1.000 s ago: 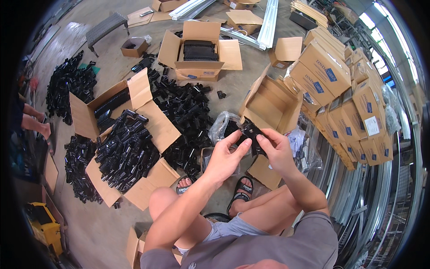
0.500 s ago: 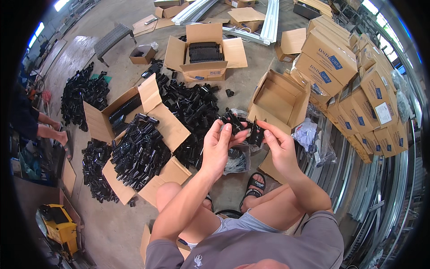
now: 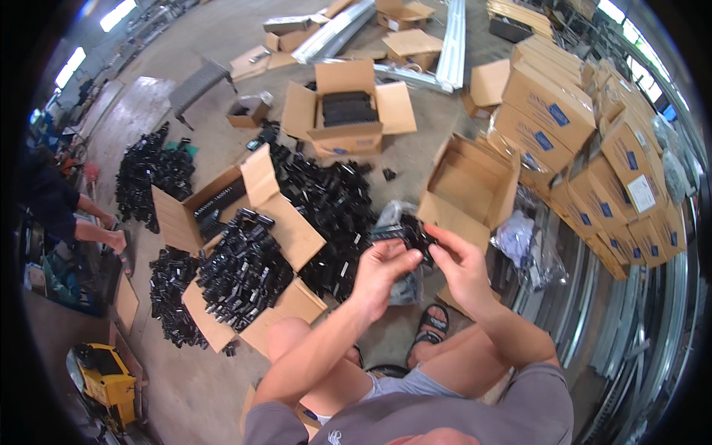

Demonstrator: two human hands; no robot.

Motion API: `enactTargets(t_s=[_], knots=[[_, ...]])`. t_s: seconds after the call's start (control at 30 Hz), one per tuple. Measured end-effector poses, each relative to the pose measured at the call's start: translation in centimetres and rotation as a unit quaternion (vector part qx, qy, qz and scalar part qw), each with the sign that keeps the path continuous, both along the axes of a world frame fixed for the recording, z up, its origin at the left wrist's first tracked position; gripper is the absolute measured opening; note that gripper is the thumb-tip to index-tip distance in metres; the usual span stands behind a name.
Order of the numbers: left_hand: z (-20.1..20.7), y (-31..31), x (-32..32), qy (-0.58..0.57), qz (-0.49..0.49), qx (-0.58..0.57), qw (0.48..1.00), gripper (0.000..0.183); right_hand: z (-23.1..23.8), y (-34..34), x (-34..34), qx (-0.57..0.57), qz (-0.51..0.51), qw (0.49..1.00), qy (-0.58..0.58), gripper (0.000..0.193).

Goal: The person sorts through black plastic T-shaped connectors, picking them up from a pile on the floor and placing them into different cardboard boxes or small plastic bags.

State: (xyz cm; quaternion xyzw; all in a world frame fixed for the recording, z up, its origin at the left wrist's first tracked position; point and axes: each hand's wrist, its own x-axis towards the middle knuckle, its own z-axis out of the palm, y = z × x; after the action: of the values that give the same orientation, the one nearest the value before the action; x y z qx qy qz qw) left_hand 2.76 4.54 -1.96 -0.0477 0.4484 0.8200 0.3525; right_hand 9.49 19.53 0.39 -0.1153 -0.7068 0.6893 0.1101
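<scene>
In front of my knees, both hands hold small black parts [image 3: 405, 231], brought close together; their exact kind is blurred. My left hand [image 3: 382, 276] has its fingers closed round the left end, thumb pointing right. My right hand [image 3: 461, 268] pinches the right end between thumb and fingers. Below the parts lies a clear plastic bag [image 3: 406, 289] with dark contents. To the left, a heap of similar black parts [image 3: 245, 271] covers the flaps of an open cardboard box [image 3: 176, 221]. A larger heap of black parts [image 3: 326, 196] spreads on the floor behind it.
An open carton [image 3: 350, 141] with neatly packed black parts stands ahead. Another open box [image 3: 475, 178] is right of my hands. Stacked cartons [image 3: 545, 111] and long metal profiles [image 3: 623, 334] line the right. Another person's legs [image 3: 100, 231] and a yellow machine [image 3: 111, 382] are left.
The black parts, held slightly apart in my two hands before, are now together. Both hands have shifted a little down and right in the picture, and the whole view has tilted slightly.
</scene>
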Motion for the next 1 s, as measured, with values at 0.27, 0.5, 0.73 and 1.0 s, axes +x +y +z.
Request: enactTargets(t_s=[0.27, 0.5, 0.73, 1.0], knots=[[-1.4, -0.2, -0.1, 0.214, 0.021, -0.053, 0.975, 0.025, -0.7, -0.4, 0.4, -0.001, -0.001, 1.0, -0.014, 0.038], [0.1, -0.8, 0.5, 0.279, -0.053, -0.302, 0.91, 0.025, 0.2, -1.4, 1.4, 0.186, 0.035, 0.98, -0.053, 0.042], [-0.3, -1.2, 0.6, 0.297, -0.055, -0.342, 0.89, 0.026, 2.2, -2.8, 1.9, 0.226, 0.091, 0.966, -0.091, 0.055], [0.9, -1.0, 0.6, 0.353, -0.021, -0.352, 0.866, 0.026, -1.1, -2.9, 2.4, 0.157, 0.082, 0.984, 0.008, 0.068]])
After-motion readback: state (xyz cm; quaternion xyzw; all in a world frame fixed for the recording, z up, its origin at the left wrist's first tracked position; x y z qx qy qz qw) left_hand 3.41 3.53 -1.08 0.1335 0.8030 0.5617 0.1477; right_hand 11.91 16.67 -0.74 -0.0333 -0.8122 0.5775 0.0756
